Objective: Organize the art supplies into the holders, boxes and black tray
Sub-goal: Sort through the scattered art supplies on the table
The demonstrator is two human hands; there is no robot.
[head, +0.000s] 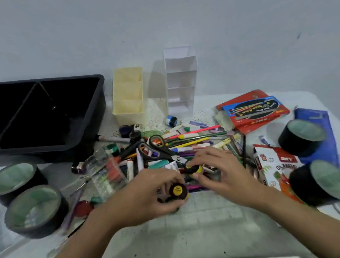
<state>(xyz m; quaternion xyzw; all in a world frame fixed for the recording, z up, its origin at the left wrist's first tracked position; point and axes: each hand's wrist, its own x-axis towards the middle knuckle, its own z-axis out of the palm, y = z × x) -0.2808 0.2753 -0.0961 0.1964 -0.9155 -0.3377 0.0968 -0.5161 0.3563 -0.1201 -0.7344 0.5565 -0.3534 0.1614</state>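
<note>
A heap of pens, markers, brushes and black scissors (158,149) lies mid-table. My left hand (150,195) grips small paint jars, one with a yellow lid (177,191) facing me. My right hand (219,172) pinches another yellow-and-black paint jar (194,168) at the heap's near edge. The black tray (92,107) stands at the back left. Behind the heap are a cream holder (128,108) and a white holder (179,86).
Two round black cups (14,181) (35,210) stand at the left, two more (302,136) (323,182) lie on the right. A red and blue box (254,110), an oil pastel box (276,164), a blue pouch (322,147) and a clear case (107,172) surround the heap.
</note>
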